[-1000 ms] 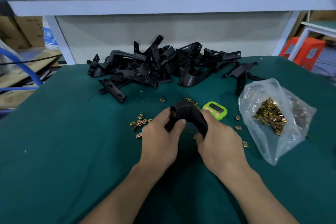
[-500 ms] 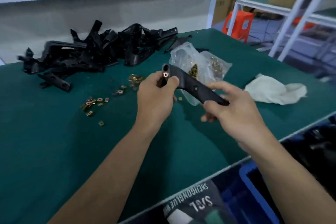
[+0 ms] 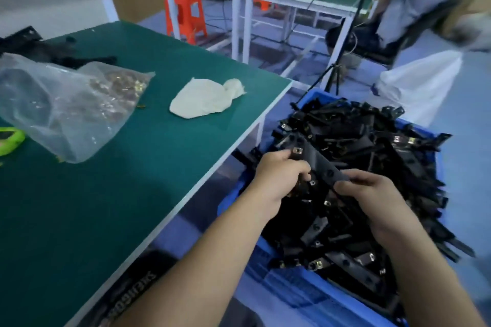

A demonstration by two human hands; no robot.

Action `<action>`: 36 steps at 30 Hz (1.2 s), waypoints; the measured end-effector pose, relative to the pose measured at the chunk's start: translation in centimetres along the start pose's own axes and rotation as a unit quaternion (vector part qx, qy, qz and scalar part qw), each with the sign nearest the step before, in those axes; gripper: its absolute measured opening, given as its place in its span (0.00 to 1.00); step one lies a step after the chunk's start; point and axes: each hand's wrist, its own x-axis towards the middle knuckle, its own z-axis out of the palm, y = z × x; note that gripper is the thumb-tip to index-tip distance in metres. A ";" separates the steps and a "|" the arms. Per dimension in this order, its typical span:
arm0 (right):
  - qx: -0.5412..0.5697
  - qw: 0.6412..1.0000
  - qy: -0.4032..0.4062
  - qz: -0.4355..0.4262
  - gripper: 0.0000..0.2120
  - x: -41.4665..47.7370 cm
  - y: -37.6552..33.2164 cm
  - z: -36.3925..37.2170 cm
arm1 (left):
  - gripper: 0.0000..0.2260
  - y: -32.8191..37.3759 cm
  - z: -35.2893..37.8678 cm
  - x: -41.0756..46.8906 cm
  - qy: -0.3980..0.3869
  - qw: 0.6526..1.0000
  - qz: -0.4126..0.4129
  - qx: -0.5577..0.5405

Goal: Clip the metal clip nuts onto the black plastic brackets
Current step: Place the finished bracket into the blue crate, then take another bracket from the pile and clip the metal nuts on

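While the flat green table with its matte cover fills the left side, we hold both hands over a blue plastic bin just beside its edge. The bin is heaped with angular black brackets, several carrying small metal clips. On the table lie a crumpled clear plastic bag holding brass-coloured clip nuts and a soft white cloth. Our left hand grips one end of a long, flat black plastic bracket, fingers curled around it. Our right hand pinches the other end. One square shiny clip nut sits on the bracket's end, just beside our left fingers.
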 end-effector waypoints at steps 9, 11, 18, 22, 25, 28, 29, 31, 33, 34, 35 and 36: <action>0.030 0.960 0.271 0.058 0.23 6.2 1.4 -4.8 | 0.05 -3.7 4.8 4.4 -0.099 0.983 -0.155 0.009; -0.100 0.948 0.300 0.040 0.31 5.4 1.8 -4.1 | 0.07 -4.5 4.3 4.6 -0.097 0.983 -0.154 0.011; -0.167 0.934 0.313 -0.052 0.18 1.6 3.3 1.0 | 0.08 -5.0 2.9 5.3 -0.065 0.992 -0.106 0.016; -0.077 0.970 0.219 -0.069 0.12 0.8 1.7 5.7 | 0.10 -3.1 2.4 5.1 -0.028 0.999 -0.028 0.000; -0.037 0.980 0.166 -0.101 0.14 1.0 -0.4 9.1 | 0.14 -0.8 0.9 4.2 0.008 0.999 0.043 0.016; 0.002 0.983 0.128 -0.135 0.15 0.9 -3.6 12.3 | 0.15 1.9 -1.8 2.7 0.069 0.990 0.113 0.047; 0.012 0.982 0.113 -0.151 0.15 0.7 -4.8 13.4 | 0.15 2.9 -3.1 2.0 0.091 0.983 0.144 0.062; 0.018 0.979 0.071 -0.192 0.14 0.1 -7.3 16.1 | 0.16 4.9 -6.0 0.1 0.134 0.964 0.208 0.098; 0.019 0.971 0.013 -0.237 0.14 -0.8 -9.9 19.2 | 0.17 6.8 -9.7 -2.2 0.189 0.937 0.262 0.135; 0.021 0.966 -0.021 -0.258 0.14 -1.5 -11.1 21.1 | 0.18 7.5 -11.8 -3.5 0.224 0.920 0.281 0.159; 0.021 0.959 -0.056 -0.278 0.14 -2.3 -12.2 23.0 | 0.17 8.0 -14.0 -4.8 0.258 0.902 0.296 0.182; 0.018 0.951 -0.092 -0.296 0.14 -3.2 -13.1 25.1 | 0.17 8.3 -16.3 -6.3 0.296 0.882 0.304 0.206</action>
